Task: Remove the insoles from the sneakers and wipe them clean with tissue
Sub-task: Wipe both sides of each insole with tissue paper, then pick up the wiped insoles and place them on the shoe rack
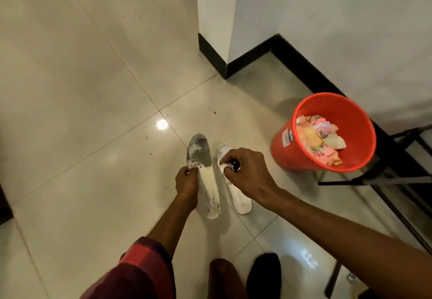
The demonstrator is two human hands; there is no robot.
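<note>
My left hand [187, 183] grips the dirty insole [207, 188] by its edge near the middle, with its grey, stained toe pointing to twelve o'clock. Just beside it at three o'clock, my right hand [247, 172] pinches a wad of white tissue [225, 166] over the white insole [240, 199], which runs out from under my fingers toward five o'clock. I cannot tell whether that one rests on the tiled floor [93, 111]. The orange bin [282, 151], holding paper scraps, stands at two o'clock from my right hand.
</note>
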